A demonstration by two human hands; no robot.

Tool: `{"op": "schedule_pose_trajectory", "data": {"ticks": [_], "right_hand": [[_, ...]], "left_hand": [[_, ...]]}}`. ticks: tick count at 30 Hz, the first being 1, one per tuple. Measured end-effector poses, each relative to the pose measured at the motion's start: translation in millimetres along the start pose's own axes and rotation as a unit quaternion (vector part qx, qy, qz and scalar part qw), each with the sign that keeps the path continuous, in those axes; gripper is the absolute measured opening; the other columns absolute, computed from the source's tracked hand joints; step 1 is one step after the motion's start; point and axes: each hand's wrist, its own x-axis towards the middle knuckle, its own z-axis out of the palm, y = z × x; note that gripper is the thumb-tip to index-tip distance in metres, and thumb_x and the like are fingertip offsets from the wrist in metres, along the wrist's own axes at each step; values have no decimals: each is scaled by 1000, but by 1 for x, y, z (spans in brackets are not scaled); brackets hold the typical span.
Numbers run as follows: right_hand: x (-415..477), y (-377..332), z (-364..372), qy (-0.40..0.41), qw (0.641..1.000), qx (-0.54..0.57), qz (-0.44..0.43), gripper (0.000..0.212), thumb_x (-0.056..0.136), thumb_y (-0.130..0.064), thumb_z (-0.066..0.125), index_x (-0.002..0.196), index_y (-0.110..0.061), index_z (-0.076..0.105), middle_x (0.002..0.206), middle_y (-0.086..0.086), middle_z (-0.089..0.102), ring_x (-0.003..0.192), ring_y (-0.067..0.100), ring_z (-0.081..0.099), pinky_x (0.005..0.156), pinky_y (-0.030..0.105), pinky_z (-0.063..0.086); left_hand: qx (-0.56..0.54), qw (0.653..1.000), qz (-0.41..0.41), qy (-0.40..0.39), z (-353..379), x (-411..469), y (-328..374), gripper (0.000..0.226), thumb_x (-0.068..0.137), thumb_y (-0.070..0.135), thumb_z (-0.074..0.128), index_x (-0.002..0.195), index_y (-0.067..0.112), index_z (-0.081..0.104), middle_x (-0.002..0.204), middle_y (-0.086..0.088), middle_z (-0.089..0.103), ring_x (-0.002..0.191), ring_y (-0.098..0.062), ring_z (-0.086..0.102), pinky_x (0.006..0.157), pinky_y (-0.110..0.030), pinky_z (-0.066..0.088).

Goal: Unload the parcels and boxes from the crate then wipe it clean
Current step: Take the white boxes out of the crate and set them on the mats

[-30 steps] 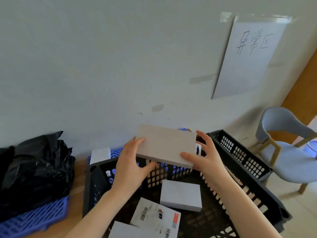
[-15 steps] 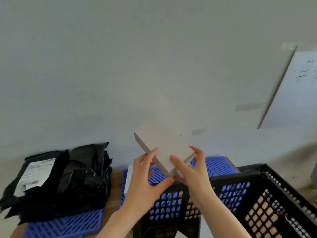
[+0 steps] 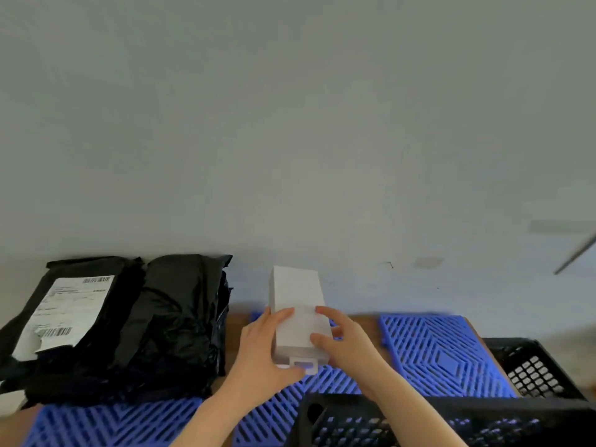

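A pale grey box lies lengthwise on top of another white box on the blue lattice mat by the wall. My left hand grips the grey box's left side and my right hand grips its right side. The black plastic crate fills the lower right; only its near rim and latticed wall show, and its inside is out of view.
A pile of black mailer bags sits at the left on the blue mat, one with a white shipping label. A grey wall rises directly behind. A sheet's edge shows at far right.
Both hands carried the grey box out of the crate, leftward and down onto the white box on the blue mat. The view swung left, away from the crate's inside.
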Motion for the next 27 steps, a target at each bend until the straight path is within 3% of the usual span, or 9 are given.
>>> {"op": "schedule_pose_trajectory", "data": {"ticks": [3,7,10,12,16,19,23,25,27], "right_hand": [[35,19,15,-26,996,-69,47,51,89,-20,64,136,-31,46,102,7,64,91,27,66,77,39,57],[69,39,31,-74,976,-186,88,58,88,-21,65,138,-29,38,118,9,56,102,26,59,83,39,55],[89,45,39,-124,952,-260,101,61,88,-21,65,138,-28,30,100,3,49,81,20,56,60,27,53],[101,49,48,-151,943,-276,112,64,87,-19,65,138,-27,26,88,0,46,70,18,53,52,25,50],[115,54,61,-197,925,-307,105,74,88,-15,64,143,-27,17,85,-1,48,65,14,52,53,22,48],[121,54,65,-222,914,-326,95,89,88,-18,64,151,-31,3,108,5,52,73,13,51,52,18,40],[127,57,66,-260,899,-340,91,101,90,-24,64,150,-33,-16,128,10,52,87,19,53,66,24,44],[129,57,66,-257,903,-332,93,99,90,-28,63,150,-33,-16,132,9,49,92,20,54,72,25,44],[129,56,65,-237,913,-318,95,92,91,-30,61,152,-33,-7,140,9,42,101,22,54,78,28,44]], "left_hand": [[-7,999,-44,-28,8,20,-36,72,70,35,78,132,40,42,130,16,44,124,-16,43,100,-36,46],[-17,994,-77,-71,21,28,-75,68,73,33,81,129,42,43,126,23,44,111,5,45,82,-12,43],[-21,992,-91,-88,27,31,-96,68,71,31,83,125,44,44,121,31,41,107,6,45,76,-5,43],[-9,991,-95,-91,29,35,-109,68,72,28,83,125,44,43,118,32,39,107,4,44,75,-3,42],[7,990,-108,-93,32,40,-131,67,78,24,79,128,43,40,134,16,39,119,-7,43,81,-8,42],[32,990,-108,-86,34,47,-138,66,82,24,75,135,37,37,145,9,31,129,-12,37,101,-28,43],[61,988,-108,-92,37,61,-136,68,83,24,75,136,30,33,142,5,29,122,-14,42,95,-28,47],[76,986,-109,-97,39,65,-133,71,82,21,75,137,30,32,143,3,28,123,-16,41,95,-26,46],[81,984,-124,-100,40,66,-128,75,81,20,75,141,32,31,151,0,20,135,-21,34,105,-30,41]]}}
